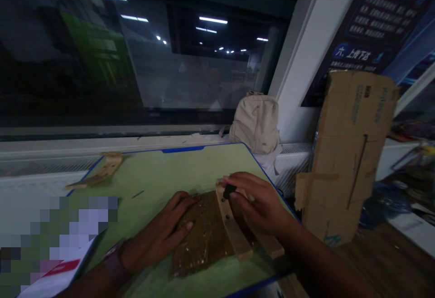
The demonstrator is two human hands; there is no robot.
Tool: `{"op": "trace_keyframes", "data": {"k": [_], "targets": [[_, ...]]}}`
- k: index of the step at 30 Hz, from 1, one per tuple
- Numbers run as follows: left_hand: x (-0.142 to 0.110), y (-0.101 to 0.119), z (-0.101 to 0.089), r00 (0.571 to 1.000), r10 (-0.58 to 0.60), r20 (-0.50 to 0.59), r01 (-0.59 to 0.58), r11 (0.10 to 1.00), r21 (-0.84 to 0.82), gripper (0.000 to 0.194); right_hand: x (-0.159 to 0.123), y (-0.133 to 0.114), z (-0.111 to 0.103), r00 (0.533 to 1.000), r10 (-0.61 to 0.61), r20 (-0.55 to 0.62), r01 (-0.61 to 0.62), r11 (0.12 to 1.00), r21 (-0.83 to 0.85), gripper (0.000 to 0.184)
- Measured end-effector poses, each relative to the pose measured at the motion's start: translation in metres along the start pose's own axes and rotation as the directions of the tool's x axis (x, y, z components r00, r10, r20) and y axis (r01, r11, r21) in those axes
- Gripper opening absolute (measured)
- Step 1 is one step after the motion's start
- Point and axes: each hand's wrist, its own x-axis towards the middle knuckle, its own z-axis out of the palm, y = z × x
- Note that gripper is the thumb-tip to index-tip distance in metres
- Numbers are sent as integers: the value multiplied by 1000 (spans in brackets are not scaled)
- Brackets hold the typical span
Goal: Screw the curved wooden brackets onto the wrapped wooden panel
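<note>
A brown wooden board [212,239], glossy as if covered in clear film, lies on the green tabletop [146,230]. My left hand [166,223] rests flat on its left part, fingers somewhat apart. Along the board's right side runs a pale curved wooden piece with holes [234,230], and a second pale wooden piece [272,243] lies partly hidden under my right arm. My right hand [260,198] pinches a small black piece [229,191] between thumb and fingers, just over the first curved piece near one of its holes. The exact kind of the black piece is unclear.
At the table's far left lies another curved wooden piece with holes [107,167], near a thin dark rod [137,194]. White papers [84,248] cover the left edge. A beige backpack [255,123] stands by the window; a tall flattened cardboard box [350,153] leans to the right.
</note>
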Motion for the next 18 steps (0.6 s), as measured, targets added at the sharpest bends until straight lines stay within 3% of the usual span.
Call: {"op": "trace_keyframes", "data": {"k": [5, 13, 18], "targets": [[-1, 0, 0, 1000, -18, 11, 19, 1000, -8, 49, 2, 1, 0, 996, -38, -86, 35, 999, -29, 27], [-1, -1, 1, 1000, -21, 18, 21, 1000, -14, 50, 1, -4, -5, 995, -70, 70, 68, 997, 31, 36], [0, 0, 1, 999, -26, 21, 26, 1000, -5, 48, 3, -2, -3, 994, -10, -108, 11, 1000, 12, 28]]}}
